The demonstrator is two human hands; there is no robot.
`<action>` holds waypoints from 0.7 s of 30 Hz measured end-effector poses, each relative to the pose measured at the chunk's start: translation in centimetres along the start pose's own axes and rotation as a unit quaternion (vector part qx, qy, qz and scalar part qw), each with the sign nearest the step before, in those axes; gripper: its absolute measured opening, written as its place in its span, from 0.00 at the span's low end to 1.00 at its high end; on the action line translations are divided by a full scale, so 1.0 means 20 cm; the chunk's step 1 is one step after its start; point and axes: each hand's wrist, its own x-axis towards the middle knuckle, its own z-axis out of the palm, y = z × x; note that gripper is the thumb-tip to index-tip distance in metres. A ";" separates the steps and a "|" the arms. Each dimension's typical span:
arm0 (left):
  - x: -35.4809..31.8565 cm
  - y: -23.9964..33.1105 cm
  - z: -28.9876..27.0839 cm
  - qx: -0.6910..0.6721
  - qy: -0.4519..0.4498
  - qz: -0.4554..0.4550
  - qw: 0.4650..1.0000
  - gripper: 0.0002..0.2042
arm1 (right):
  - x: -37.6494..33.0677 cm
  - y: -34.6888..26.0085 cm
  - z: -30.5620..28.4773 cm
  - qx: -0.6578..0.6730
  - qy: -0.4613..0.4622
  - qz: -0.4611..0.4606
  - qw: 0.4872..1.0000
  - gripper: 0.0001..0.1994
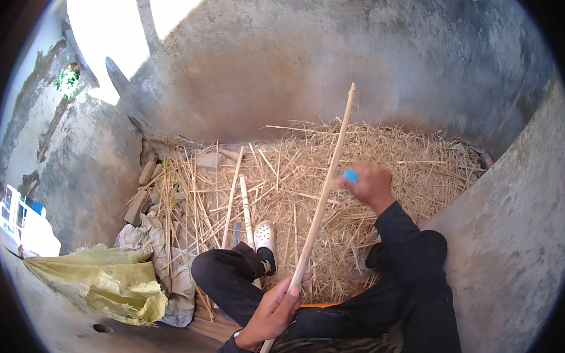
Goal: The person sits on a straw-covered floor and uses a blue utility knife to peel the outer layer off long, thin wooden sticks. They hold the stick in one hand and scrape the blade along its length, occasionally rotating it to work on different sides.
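A long pale wooden stick (pixel 318 217) slants up from my lap toward the back wall. Its lower part is gripped by my left hand (pixel 273 314), fingers closed around it and the thumb on top. Beside the stick's upper half, my right hand (pixel 371 184) is closed on a small tool with a bright blue handle (pixel 351 176). The tool's working end is blurred against the stick, so I cannot tell its kind or whether it touches the wood.
Straw-like shavings (pixel 413 172) heap along the concrete back wall (pixel 279 71). Two pale sticks (pixel 245 202) and thin strips lie left of my shoe (pixel 264 236). A torn yellow sack (pixel 106 282) hangs over the left ledge. A sloping concrete wall (pixel 508 231) stands close on the right.
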 end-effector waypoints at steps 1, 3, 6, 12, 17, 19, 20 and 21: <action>-0.02 -0.05 0.02 -0.005 -0.005 -0.008 1.000 0.21 | 0.07 0.24 0.01 -0.003 -0.001 0.125 0.992 0.36; -0.07 -0.16 0.04 -0.042 -0.039 -0.017 0.998 0.21 | 0.12 0.38 -0.05 0.025 0.011 0.236 0.971 0.35; -0.05 -0.04 -0.03 -0.026 0.019 -0.052 0.998 0.22 | 0.14 0.16 -0.19 0.109 0.066 0.173 0.977 0.34; -0.01 0.00 -0.06 -0.012 0.022 0.021 0.999 0.21 | -0.11 -0.32 -0.20 0.204 -0.082 -0.029 0.975 0.32; -0.02 0.00 -0.01 0.021 0.028 0.029 0.999 0.21 | -0.09 -0.39 -0.23 0.153 -0.074 -0.056 0.984 0.32; -0.01 -0.01 0.00 0.014 0.027 0.019 0.999 0.21 | -0.05 -0.29 -0.19 0.132 -0.092 -0.002 0.987 0.32; 0.00 -0.01 0.00 0.010 0.025 0.015 1.000 0.21 | -0.04 -0.25 -0.18 0.121 -0.100 0.025 0.987 0.32; -0.01 -0.01 0.01 0.016 0.027 0.013 0.999 0.21 | -0.11 -0.31 -0.18 0.126 -0.088 -0.022 0.988 0.32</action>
